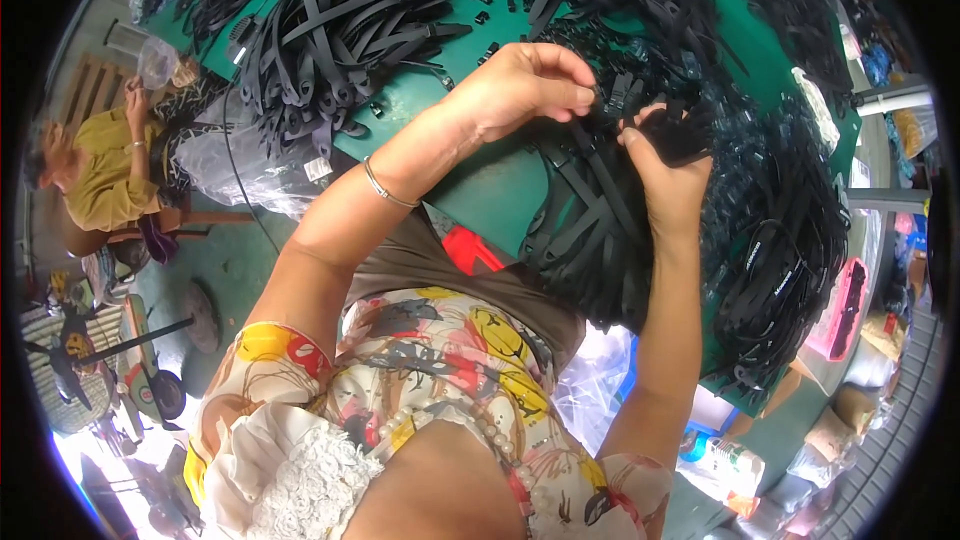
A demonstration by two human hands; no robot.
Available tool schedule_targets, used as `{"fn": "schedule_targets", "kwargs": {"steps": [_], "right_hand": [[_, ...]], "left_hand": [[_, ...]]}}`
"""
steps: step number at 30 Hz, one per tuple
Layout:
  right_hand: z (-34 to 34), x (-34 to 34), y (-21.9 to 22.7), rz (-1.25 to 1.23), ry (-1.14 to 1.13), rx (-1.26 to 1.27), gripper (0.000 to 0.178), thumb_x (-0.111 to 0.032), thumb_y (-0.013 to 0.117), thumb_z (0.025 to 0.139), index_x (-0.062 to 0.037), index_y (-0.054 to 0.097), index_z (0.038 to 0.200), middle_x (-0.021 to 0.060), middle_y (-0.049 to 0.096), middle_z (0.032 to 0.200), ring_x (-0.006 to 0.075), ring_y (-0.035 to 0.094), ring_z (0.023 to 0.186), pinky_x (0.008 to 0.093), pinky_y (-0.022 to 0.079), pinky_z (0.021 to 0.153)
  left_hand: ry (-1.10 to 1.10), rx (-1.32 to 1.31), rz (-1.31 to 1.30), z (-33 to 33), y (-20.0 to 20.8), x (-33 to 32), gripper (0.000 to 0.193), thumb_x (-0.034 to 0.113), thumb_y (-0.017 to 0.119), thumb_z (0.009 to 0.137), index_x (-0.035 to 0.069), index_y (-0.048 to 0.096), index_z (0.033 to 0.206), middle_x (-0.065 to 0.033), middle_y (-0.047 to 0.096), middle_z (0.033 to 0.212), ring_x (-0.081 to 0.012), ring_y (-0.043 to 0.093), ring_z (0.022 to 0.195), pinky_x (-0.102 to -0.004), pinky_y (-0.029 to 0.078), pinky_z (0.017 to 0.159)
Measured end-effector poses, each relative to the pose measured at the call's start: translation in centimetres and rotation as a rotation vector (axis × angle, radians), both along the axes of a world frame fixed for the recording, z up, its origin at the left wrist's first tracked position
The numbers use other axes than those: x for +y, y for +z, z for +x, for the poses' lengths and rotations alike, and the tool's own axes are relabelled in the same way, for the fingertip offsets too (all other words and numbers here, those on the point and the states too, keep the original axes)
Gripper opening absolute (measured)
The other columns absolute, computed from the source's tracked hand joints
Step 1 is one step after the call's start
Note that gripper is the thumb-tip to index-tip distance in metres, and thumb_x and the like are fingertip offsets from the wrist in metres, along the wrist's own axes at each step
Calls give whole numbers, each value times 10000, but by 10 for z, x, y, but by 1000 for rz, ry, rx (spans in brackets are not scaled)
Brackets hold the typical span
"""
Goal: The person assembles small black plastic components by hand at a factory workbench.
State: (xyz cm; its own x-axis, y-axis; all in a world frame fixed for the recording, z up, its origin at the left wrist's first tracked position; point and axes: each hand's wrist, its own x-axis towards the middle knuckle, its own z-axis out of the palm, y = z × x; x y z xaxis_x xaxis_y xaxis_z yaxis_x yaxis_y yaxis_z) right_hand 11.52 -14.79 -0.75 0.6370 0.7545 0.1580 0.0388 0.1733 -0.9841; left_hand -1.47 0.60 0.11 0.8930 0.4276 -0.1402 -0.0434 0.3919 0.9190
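Note:
My left hand (530, 90), with a bracelet on its wrist, is closed in a pinch above the green table. What lies between its fingertips is too small and dark to make out; black straps run just below them. To its right, my right hand (668, 175) is closed around a bunch of black straps (678, 135), thumb on the near side. Below and between both hands, a heap of flat black straps (590, 210) hangs over the table's near edge. Small dark buckles (625, 90) lie beside the fingertips.
Large heaps of black straps (340, 30) cover the green table (490, 185), with another pile (780, 250) at right. Loose small black clips (485, 15) lie between heaps. A pink-edged tray (848, 310) sits at the right edge. Another person (110, 165) sits at far left.

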Motion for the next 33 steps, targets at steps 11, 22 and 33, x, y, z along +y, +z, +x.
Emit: {"fn": "schedule_targets", "kwargs": {"steps": [11, 22, 33], "right_hand": [[-2, -1, 2, -46, -76, -211, 196, -4, 683, 706, 1, 588, 878, 5, 614, 798, 78, 558, 713, 230, 449, 661], [-3, -1, 1, -78, -94, -262, 208, -6, 677, 699, 5, 596, 889, 24, 633, 816, 85, 574, 724, 236, 463, 668], [-3, -1, 1, -89, -88, -235, 202, -13, 678, 703, 8, 591, 884, 26, 633, 816, 88, 576, 725, 236, 463, 671]], "left_hand": [[19, -60, -255, 13, -10, -18, 129, -19, 662, 762, 11, 603, 873, -74, 628, 854, -181, 639, 819, -246, 517, 752], [68, -62, 220, 17, -10, -30, 173, -58, 650, 745, 29, 593, 884, -53, 620, 892, -135, 613, 819, -241, 496, 759], [28, -118, -308, 16, -15, -20, 200, -48, 657, 749, 36, 571, 909, -43, 608, 874, -166, 626, 830, -253, 503, 754]]}}
